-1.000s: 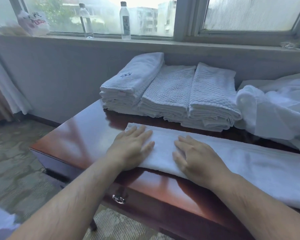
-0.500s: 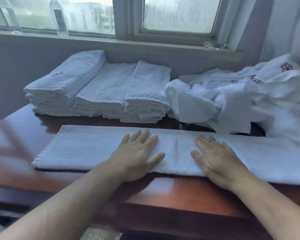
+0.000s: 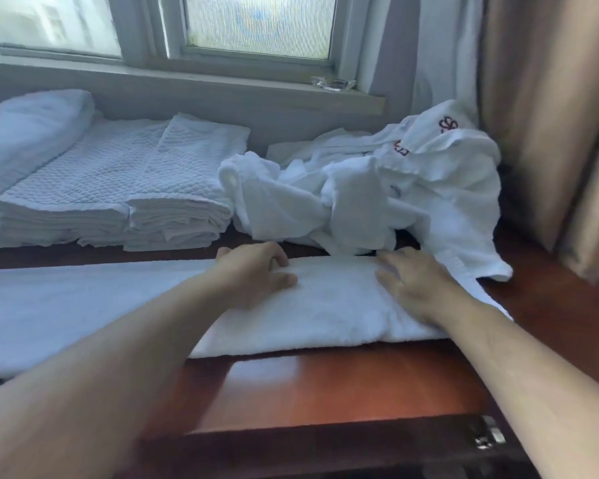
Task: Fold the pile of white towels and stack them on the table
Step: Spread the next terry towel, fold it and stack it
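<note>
Both hands have slid right along the long towel [image 3: 83, 305] — left hand [image 3: 256, 274] curling onto its far edge, right hand [image 3: 412, 288] pressing flat — readying the next fold.

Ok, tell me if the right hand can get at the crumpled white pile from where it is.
Probably yes. The right hand rests on the long towel at its far edge, and the crumpled white pile lies just behind it on the table, with nothing between them.
</note>
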A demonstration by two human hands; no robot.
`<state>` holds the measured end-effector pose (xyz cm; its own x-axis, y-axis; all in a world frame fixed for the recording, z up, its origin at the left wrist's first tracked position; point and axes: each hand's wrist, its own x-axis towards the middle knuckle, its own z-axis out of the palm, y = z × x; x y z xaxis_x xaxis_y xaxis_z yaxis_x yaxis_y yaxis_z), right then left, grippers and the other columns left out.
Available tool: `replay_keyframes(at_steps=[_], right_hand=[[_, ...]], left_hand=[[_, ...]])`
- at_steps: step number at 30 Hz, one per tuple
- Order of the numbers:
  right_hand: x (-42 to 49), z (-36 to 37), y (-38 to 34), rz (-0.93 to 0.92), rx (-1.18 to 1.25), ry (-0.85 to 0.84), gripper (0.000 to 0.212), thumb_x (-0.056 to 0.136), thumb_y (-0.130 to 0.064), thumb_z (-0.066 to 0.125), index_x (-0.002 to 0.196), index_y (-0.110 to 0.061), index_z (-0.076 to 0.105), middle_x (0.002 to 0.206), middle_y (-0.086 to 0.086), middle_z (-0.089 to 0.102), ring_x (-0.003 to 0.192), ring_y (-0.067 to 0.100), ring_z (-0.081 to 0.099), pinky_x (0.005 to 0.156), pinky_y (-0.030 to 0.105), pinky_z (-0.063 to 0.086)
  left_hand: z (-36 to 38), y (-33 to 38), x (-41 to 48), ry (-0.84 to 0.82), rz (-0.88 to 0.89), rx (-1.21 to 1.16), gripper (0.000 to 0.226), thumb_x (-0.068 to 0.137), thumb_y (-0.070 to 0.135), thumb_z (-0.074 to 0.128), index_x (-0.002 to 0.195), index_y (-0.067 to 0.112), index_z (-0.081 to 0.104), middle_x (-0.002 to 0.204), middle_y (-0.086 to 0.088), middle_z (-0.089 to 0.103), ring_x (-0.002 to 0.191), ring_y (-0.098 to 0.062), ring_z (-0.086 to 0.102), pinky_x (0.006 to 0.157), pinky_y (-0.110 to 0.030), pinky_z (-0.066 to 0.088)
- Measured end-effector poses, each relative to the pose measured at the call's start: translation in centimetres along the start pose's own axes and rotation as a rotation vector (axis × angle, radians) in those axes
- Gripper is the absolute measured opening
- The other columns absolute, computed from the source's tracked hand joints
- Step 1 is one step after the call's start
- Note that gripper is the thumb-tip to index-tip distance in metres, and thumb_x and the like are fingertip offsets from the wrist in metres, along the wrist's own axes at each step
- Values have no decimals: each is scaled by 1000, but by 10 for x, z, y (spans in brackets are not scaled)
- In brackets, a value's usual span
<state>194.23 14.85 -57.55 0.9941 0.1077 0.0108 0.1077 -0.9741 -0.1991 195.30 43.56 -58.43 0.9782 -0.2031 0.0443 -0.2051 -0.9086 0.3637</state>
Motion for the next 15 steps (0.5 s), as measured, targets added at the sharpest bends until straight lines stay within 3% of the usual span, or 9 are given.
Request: replay_keyframes(at_steps=[2,4,9,12,15], right_hand=[[7,-1,0,-10,12,12,44,101,-51,43,137,-29,55,129,4,49,127,27,36,106,40,33],[13,-2,-1,-29,14,-17,43,96,-57,49,127,-30,59,120,-1,46,126,24,33,105,38,33],[24,-3,5,-90,16,-17,26,93,-54,57,87,-30,48,100,-5,50,102,19,45,86,36,41],[24,0,9,-128,114,116,31,94,-50,58,77,-29,43,79,-5,55,78,19,51,69,36,36],[24,4,14,-145,161,214,28,93,-51,58,82,-32,41,74,-11,57,79,19,50,75,36,33]], left_hand=[[-1,-2,5,4,14,-19,29,85,64,65,95,38,57,85,20,53,79,1,47,85,-35,32],[-4,-2,8,-37,25,-12,27,87,59,66,91,33,59,89,17,56,81,-3,48,83,-35,36],[-10,-1,11,-25,96,-27,28,98,46,58,87,25,43,84,5,51,74,-16,47,62,-32,32],[-8,-4,12,23,97,16,30,94,53,60,94,29,42,86,10,51,77,-15,49,65,-33,40],[-2,-9,13,54,92,94,33,92,62,55,109,34,48,101,13,54,95,-17,52,76,-36,41]])
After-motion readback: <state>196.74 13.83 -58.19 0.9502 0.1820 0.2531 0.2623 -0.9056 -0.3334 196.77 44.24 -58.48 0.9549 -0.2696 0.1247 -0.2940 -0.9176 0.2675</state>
